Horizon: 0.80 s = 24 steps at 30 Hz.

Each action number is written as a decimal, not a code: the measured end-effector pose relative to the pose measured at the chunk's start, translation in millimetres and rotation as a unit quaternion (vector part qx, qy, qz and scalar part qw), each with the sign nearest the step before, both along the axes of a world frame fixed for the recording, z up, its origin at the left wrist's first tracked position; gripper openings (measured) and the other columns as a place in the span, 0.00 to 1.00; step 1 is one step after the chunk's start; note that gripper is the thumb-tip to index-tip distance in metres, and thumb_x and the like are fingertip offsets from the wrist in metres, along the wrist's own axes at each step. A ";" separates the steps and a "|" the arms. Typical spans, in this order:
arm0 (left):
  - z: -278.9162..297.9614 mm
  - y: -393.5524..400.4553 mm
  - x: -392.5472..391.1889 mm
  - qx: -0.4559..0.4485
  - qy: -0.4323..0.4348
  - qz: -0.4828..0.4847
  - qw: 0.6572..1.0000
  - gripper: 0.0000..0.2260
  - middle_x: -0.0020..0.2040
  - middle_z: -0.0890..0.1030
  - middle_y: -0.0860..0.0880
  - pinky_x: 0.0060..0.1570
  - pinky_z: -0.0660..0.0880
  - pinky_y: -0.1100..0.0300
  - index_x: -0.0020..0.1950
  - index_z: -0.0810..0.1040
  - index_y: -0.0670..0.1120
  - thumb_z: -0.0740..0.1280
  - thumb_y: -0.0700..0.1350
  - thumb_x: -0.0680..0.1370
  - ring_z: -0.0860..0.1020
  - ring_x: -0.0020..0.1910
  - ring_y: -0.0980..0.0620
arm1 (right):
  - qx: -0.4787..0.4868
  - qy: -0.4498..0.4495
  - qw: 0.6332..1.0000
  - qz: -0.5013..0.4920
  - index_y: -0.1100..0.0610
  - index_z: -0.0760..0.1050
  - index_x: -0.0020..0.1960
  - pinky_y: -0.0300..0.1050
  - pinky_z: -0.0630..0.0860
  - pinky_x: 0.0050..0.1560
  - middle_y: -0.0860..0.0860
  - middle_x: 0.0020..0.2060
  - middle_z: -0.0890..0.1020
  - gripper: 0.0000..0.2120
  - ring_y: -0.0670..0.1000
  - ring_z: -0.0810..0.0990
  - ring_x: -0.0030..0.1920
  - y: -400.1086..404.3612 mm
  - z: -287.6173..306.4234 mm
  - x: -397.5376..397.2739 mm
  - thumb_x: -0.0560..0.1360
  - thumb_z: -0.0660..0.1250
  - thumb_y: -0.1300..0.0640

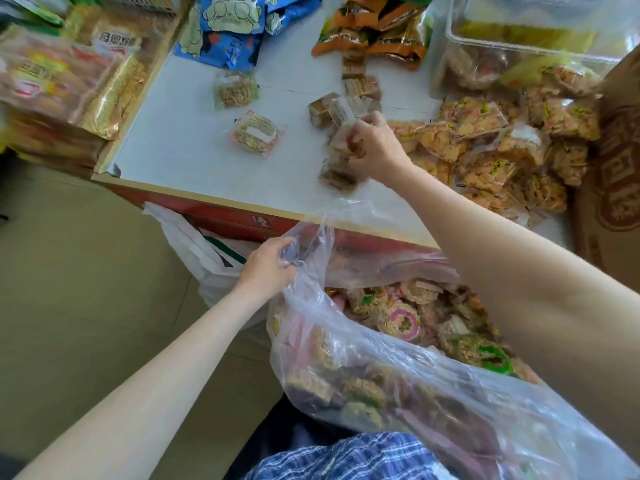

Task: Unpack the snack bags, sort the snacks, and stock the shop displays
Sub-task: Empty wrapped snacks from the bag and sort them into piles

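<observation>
A big clear plastic bag (381,358) full of round noodle snack packets sits below the table's near edge, its long axis running from the lower right up toward that edge, mouth open upward. The left hand (268,263) pinches the bag's rim at its upper left, fingers curled round the bunched plastic. The right hand (372,143) is over the white table (194,147), near the middle, gripping a clear packet of brown snacks (341,157) that hangs down from its fingers toward the near edge. Just right of that hand lies a heap of orange cracker packets (502,147). 2 single noodle packets (258,133) lie apart to the left. Blue cartoon bags (232,26) lie at the far edge. Their print is too blurred to read.
</observation>
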<state>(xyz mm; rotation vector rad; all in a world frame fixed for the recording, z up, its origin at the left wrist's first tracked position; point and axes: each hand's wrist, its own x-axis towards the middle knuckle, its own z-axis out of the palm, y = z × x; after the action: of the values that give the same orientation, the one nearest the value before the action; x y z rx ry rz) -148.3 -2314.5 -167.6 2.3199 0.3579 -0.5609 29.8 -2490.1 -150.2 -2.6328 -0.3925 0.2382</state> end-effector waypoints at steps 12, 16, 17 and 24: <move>-17.9 -19.6 -16.6 0.000 0.121 -0.068 0.990 0.49 0.78 0.44 0.49 0.69 0.60 0.53 0.78 0.41 0.47 0.74 0.49 0.70 0.54 0.76 0.48 | -0.022 0.129 0.988 0.085 0.58 0.77 0.59 0.43 0.74 0.51 0.54 0.54 0.81 0.12 0.55 0.80 0.53 -105.1 -33.7 -174.9 0.77 0.62 0.64; -20.5 -23.4 -24.6 0.077 0.135 -0.127 0.980 0.48 0.78 0.41 0.49 0.34 0.72 0.66 0.76 0.34 0.51 0.69 0.35 0.73 0.75 0.61 0.43 | -0.087 0.337 0.932 0.100 0.48 0.59 0.74 0.47 0.72 0.61 0.57 0.70 0.65 0.28 0.57 0.71 0.64 -96.3 -93.9 -218.8 0.77 0.65 0.57; -20.7 -22.7 -24.5 0.087 0.134 -0.133 0.978 0.47 0.78 0.41 0.49 0.28 0.68 0.67 0.76 0.34 0.52 0.68 0.33 0.73 0.78 0.55 0.44 | -0.087 0.328 0.936 0.088 0.49 0.58 0.74 0.47 0.71 0.61 0.58 0.70 0.64 0.30 0.58 0.72 0.63 -92.0 -103.0 -219.4 0.76 0.66 0.57; -25.6 -14.9 -17.4 0.099 0.112 -0.112 0.982 0.45 0.78 0.44 0.51 0.26 0.66 0.67 0.76 0.36 0.52 0.64 0.30 0.74 0.73 0.64 0.42 | -0.028 0.284 0.955 0.074 0.52 0.74 0.47 0.41 0.72 0.43 0.53 0.50 0.80 0.07 0.52 0.77 0.46 -92.7 -84.5 -198.5 0.75 0.66 0.63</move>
<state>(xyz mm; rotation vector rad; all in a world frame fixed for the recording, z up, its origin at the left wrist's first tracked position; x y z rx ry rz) -165.6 -2329.4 -193.2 2.5120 0.2671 -0.9397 -168.7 -2582.8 -234.7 -2.4394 -0.3836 1.0357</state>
